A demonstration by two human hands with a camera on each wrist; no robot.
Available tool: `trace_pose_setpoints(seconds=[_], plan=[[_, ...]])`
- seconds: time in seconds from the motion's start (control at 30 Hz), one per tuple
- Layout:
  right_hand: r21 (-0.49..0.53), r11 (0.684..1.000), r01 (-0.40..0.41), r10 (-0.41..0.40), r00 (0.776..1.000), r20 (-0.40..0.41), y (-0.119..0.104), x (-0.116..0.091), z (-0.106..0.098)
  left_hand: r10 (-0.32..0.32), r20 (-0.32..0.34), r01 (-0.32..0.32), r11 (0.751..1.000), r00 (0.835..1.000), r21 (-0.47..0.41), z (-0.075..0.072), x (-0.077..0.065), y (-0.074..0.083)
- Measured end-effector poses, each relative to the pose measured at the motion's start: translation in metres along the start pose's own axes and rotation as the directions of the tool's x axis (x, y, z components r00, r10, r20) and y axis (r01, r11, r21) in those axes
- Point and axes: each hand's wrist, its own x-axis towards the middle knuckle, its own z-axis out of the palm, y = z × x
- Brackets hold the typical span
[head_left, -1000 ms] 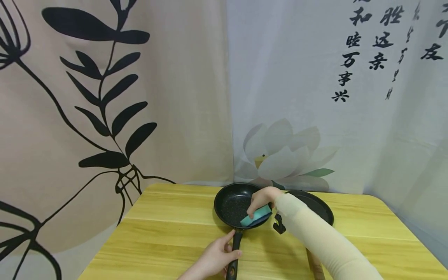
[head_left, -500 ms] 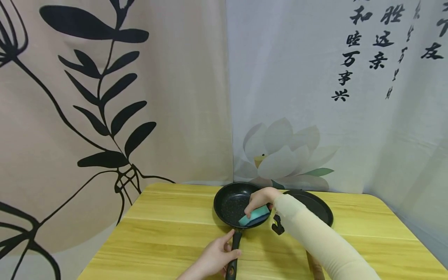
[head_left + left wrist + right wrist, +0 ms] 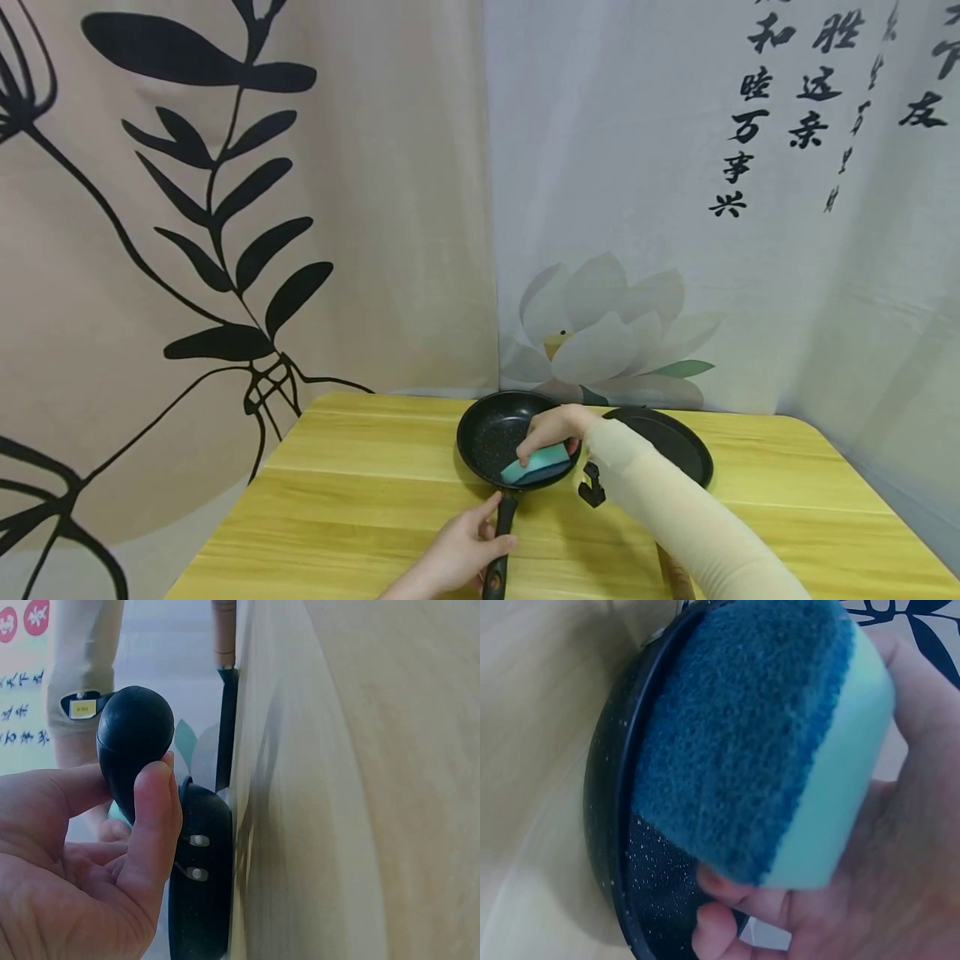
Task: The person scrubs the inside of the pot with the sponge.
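Note:
A black speckled frying pan (image 3: pixel 491 437) stands on the wooden table, its handle pointing toward me. My left hand (image 3: pixel 468 542) grips that black handle (image 3: pixel 135 731), thumb and fingers around it in the left wrist view. Over the right side of the pan, my right hand (image 3: pixel 551 429) holds a sponge (image 3: pixel 536 464) with a light green body and a dark blue scouring face. In the right wrist view the sponge (image 3: pixel 739 742) is tilted at the pan's rim (image 3: pixel 630 825), its scouring face toward the pan wall. Part of the pan's inside is hidden behind the hand.
To the right lies a second, flat black pan (image 3: pixel 671 442), partly behind my right sleeve (image 3: pixel 682 517). Its brown wooden handle (image 3: pixel 678 579) points toward the table's near side. A printed curtain (image 3: pixel 420 208) hangs just behind the wooden table (image 3: pixel 360 500).
My right hand has slid the sponge slightly left inside the frying pan. The left hand keeps its grip on the handle, with hardly any movement.

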Motion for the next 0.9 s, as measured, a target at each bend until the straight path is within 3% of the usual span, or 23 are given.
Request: trace_pose_setpoints(seconds=[0.53, 0.9], plan=[[0.095, 0.993, 0.069, -0.068, 0.998, -0.014, 0.0041, -0.0023, 0.0050, 0.003, 0.020, -0.003, 1.000, 1.000, -0.030, -0.0007, 0.0006, -0.0016], [0.211, 0.961, 0.179, -0.184, 0.983, 0.005, 0.0090, 0.0002, 0.0105, 0.019, 0.009, -0.019, 1.000, 1.000, -0.017, 0.0017, -0.0011, 0.0001]])
